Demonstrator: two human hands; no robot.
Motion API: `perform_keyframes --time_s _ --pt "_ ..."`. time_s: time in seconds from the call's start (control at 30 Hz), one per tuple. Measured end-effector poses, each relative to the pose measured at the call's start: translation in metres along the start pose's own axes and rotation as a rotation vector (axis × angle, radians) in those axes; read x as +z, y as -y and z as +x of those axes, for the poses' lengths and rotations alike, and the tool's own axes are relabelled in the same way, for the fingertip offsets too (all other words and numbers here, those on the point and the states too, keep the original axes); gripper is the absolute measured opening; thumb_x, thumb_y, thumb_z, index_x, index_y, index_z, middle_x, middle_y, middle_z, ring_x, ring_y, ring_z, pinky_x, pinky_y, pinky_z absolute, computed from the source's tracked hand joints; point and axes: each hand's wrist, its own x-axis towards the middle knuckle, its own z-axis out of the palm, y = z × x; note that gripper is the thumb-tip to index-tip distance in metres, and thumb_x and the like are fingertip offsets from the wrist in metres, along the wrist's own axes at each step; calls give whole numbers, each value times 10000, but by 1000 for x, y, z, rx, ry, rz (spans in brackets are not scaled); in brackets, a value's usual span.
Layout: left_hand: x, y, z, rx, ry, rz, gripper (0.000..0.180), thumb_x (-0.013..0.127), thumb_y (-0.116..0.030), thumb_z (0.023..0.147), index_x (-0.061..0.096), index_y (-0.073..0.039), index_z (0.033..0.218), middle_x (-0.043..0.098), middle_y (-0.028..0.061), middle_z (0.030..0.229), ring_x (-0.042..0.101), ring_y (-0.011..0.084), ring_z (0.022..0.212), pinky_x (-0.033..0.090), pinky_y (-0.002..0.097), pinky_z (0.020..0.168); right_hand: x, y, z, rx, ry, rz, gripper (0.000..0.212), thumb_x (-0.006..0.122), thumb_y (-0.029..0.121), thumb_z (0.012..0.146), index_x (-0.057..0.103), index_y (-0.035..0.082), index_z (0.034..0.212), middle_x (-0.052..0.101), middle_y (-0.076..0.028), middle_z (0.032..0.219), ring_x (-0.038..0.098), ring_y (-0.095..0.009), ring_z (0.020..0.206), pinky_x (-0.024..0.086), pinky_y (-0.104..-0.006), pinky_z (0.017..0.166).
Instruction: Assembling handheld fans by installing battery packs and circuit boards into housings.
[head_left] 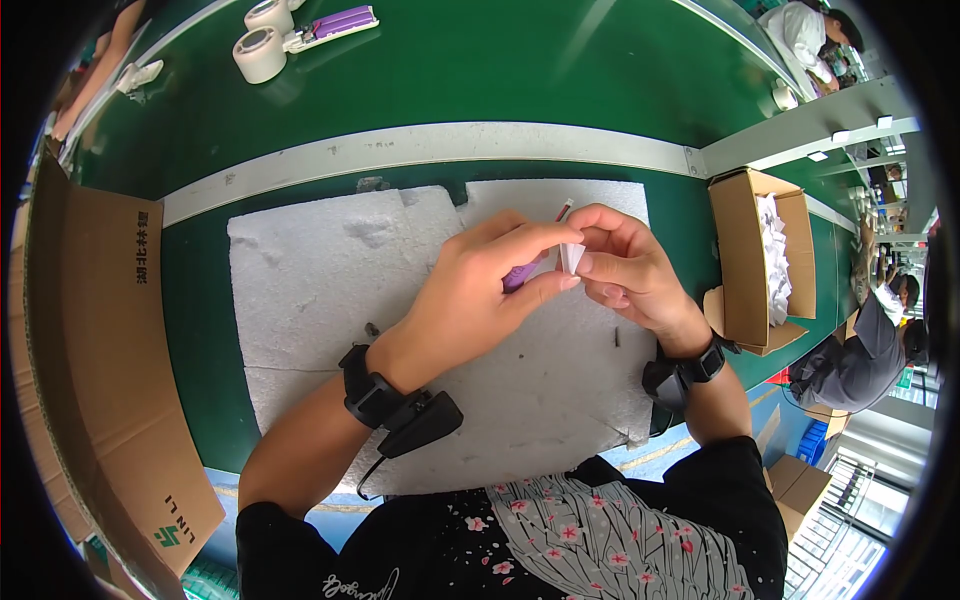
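From my remote seat, I see the left hand (480, 280) curled round a purple cylinder (520, 275) (mostly hidden) at frame centre, apparently steadying it while the right hand (635, 272) pinches a white piece (572, 257) beside it, over foam (320, 300) probably padding the tabletop (215, 390).

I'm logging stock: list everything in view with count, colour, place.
Purple object: one, purple, left hand
Small piece: one, white, right hand
Foam: count unclear, white, below hands
Bench: one, green, under foam
Rail: one, pale, behind foam
Open box: one, brown, right
Loose pieces: many, white, inside box
Carton: one, brown, left
Cylinders: two, white, top left
Purple pack: one, purple, beside cylinders
People: several, varied clothing, edges
Wristbands: two, black, wrists
Shirt: one, mostly black, bottom
Hands: two, bare, centre
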Motion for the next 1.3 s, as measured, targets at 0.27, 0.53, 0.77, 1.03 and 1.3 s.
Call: perform_keyframes --time_s 0.27,0.53,0.77,1.03,1.3 --pt "1 1 0 20 -10 15 390 752 -39 734 644 -106 1103 567 45 779 468 131 589 376 258 518 2 0 1 3 -29 -20 258 561 -14 871 519 21 1124 572 -30 889 336 -14 484 232 -162 404" --pt "1 1 -1 0 -11 13 396 760 -39 723 650 -107 1098 577 49 782 474 132 593 383 257 522 -1 -2 1 -10 -28 -8 227 571 1 876 536 24 1099 552 -14 833 341 -18 471 236 -168 399" --pt "1 1 -1 4 -23 -3 401 768 -38 716 651 -105 1094 583 46 788 480 127 602 392 251 530 0 -1 1 -3 -26 -5 210 586 15 878 540 29 1083 553 -8 801 340 -18 465 238 -166 397" --pt "2 2 0 23 -28 10 408 782 -46 702 653 -104 1084 587 46 794 489 126 602 400 248 531 0 -3 1 -22 -31 -33 210 599 23 875 538 30 1076 591 -34 816 333 -19 461 231 -164 392" --pt "0 0 0 11 -25 12 400 787 -49 695 659 -102 1069 594 52 799 504 128 609 409 247 531 -1 -2 1 -23 1 -26 223 601 8 865 534 26 1077 598 -49 835 340 -18 470 229 -162 391"
